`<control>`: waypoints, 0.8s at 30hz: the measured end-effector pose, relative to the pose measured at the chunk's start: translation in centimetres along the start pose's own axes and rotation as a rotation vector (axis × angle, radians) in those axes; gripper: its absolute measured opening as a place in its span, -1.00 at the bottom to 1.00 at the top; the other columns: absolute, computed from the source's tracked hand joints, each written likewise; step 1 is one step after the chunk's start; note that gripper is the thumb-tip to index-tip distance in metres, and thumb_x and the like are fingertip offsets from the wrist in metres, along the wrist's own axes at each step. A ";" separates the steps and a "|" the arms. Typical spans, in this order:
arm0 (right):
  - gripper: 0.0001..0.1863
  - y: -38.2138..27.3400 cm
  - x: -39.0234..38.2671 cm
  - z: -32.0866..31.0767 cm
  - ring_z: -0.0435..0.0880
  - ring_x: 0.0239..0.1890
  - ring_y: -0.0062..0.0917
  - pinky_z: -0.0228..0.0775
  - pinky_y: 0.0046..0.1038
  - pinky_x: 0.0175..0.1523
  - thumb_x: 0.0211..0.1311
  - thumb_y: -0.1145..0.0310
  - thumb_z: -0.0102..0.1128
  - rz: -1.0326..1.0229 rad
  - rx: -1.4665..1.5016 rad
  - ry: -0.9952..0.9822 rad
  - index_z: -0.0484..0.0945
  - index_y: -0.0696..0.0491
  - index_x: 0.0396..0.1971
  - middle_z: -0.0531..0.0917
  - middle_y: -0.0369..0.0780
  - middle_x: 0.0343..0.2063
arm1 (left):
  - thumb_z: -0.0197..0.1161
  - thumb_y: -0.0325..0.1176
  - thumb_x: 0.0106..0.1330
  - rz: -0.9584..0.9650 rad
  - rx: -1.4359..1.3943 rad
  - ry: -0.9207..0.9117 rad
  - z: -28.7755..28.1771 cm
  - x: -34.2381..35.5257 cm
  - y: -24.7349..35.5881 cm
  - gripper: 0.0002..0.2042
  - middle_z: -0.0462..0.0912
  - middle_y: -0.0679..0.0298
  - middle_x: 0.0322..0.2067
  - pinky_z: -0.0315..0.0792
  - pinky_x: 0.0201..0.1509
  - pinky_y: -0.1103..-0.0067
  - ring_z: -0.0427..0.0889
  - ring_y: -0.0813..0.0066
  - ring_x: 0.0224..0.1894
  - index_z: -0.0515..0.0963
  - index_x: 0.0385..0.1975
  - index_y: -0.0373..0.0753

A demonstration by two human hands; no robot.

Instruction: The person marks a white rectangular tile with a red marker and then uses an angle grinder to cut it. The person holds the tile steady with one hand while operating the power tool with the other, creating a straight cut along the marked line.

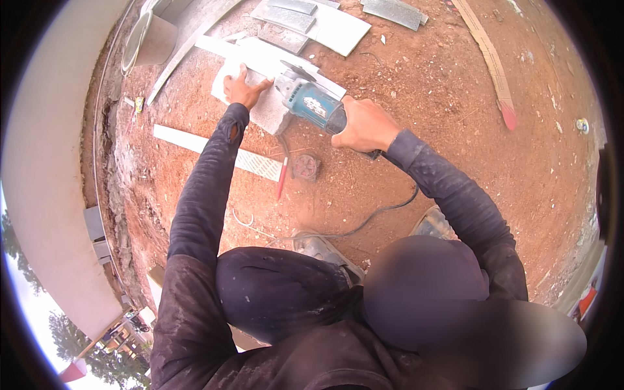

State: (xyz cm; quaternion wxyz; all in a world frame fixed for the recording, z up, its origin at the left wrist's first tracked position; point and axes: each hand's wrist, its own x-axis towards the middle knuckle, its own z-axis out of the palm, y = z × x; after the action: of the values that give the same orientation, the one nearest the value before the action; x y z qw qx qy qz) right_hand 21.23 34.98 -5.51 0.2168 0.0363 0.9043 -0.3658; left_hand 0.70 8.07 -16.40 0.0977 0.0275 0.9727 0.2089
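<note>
My right hand (367, 125) is wrapped around the rear of a teal angle grinder (312, 106), whose disc (298, 70) sits over a pale tile (257, 55). The tile rests on a grey block (272, 121). With fingers spread, my left hand (246, 88) presses on the tile's near side, left of the grinder. Whether the disc touches the tile, I cannot tell. A tile strip (218, 152) lies on the reddish ground below my left hand, beside a red pencil-like stick (282, 179) and a small square dark-and-red object (305, 167).
A black cord (383, 209) curves along the ground near my feet. More tiles (338, 31) lie beyond the block. A bucket (156, 40) stands far left by the wall (55, 149). A long wooden strip with a red end (484, 58) lies to the right.
</note>
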 end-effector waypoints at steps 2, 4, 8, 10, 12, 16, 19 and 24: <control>-0.37 0.0 0.2 0.0 0.70 -0.16 -0.03 0.56 -0.19 -0.04 -0.19 0.17 0.34 -0.010 -0.009 -0.013 0.51 0.33 -0.14 0.67 0.13 -0.25 | 0.49 0.31 -0.13 -0.002 0.000 -0.001 0.2 0.2 -0.3 0.08 -0.12 -0.32 0.39 -0.14 0.47 0.00 -0.14 -0.27 0.47 0.21 0.44 -0.01; -0.27 0.0 0.3 -0.3 0.70 -0.17 -0.01 0.55 -0.22 -0.04 -0.20 0.15 0.34 -0.023 0.000 -0.026 0.44 0.42 -0.08 0.65 0.19 -0.26 | 0.48 0.29 -0.11 -0.014 0.003 -0.009 0.4 0.5 -0.3 0.04 -0.13 -0.31 0.40 -0.16 0.47 -0.03 -0.16 -0.27 0.47 0.23 0.43 -0.01; -0.23 0.3 0.3 -0.3 0.69 -0.17 0.00 0.54 -0.22 -0.02 -0.20 0.13 0.33 -0.017 0.009 -0.032 0.42 0.46 -0.07 0.64 0.21 -0.25 | 0.47 0.25 -0.06 -0.001 0.019 -0.016 1.0 0.9 -0.6 -0.01 -0.16 -0.31 0.40 -0.19 0.46 -0.07 -0.17 -0.27 0.47 0.24 0.42 0.03; -0.25 0.5 0.6 0.0 0.69 -0.17 0.00 0.55 -0.21 -0.02 -0.19 0.12 0.33 -0.034 -0.003 -0.016 0.43 0.44 -0.08 0.65 0.21 -0.25 | 0.48 0.21 -0.04 -0.003 0.035 -0.024 1.0 1.2 -1.1 -0.03 -0.15 -0.31 0.40 -0.17 0.46 -0.07 -0.16 -0.28 0.47 0.24 0.42 0.05; -0.26 0.2 0.8 -0.2 0.70 -0.16 0.00 0.55 -0.21 -0.02 -0.18 0.11 0.33 -0.021 -0.012 -0.034 0.44 0.43 -0.09 0.65 0.20 -0.25 | 0.49 0.18 -0.03 0.002 0.022 -0.021 1.2 1.4 -1.5 -0.05 -0.15 -0.31 0.40 -0.15 0.45 -0.07 -0.15 -0.29 0.46 0.25 0.42 0.06; -0.27 -0.2 0.7 -0.8 0.70 -0.17 0.00 0.56 -0.19 -0.03 -0.17 0.11 0.35 0.011 0.001 -0.072 0.44 0.41 -0.10 0.66 0.19 -0.25 | 0.51 0.09 -0.02 0.011 0.026 -0.003 1.4 1.3 -2.0 -0.09 -0.13 -0.30 0.39 -0.10 0.43 -0.07 -0.12 -0.29 0.45 0.28 0.40 0.07; -0.29 -0.6 0.7 -1.0 0.70 -0.17 0.00 0.57 -0.18 -0.04 -0.18 0.11 0.36 0.000 0.043 -0.070 0.45 0.40 -0.12 0.66 0.19 -0.25 | 0.51 0.08 -0.01 0.004 0.060 -0.015 1.3 1.5 -2.2 -0.08 -0.14 -0.27 0.40 -0.11 0.43 -0.07 -0.14 -0.28 0.46 0.23 0.42 0.12; -0.30 -1.0 1.1 -1.0 0.69 -0.14 0.01 0.56 -0.18 -0.02 -0.19 0.12 0.35 -0.003 0.056 -0.055 0.45 0.40 -0.13 0.65 0.19 -0.24 | 0.51 0.03 0.00 0.015 0.005 -0.006 1.5 1.1 -2.0 -0.08 -0.17 -0.24 0.40 -0.16 0.42 -0.10 -0.20 -0.23 0.47 0.20 0.43 0.19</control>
State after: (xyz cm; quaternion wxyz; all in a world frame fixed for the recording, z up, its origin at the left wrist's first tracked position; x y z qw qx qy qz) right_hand 19.62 34.86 -4.70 0.2401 0.0310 0.8875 -0.3920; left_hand -0.14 7.00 -18.76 0.0991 0.0356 0.9727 0.2070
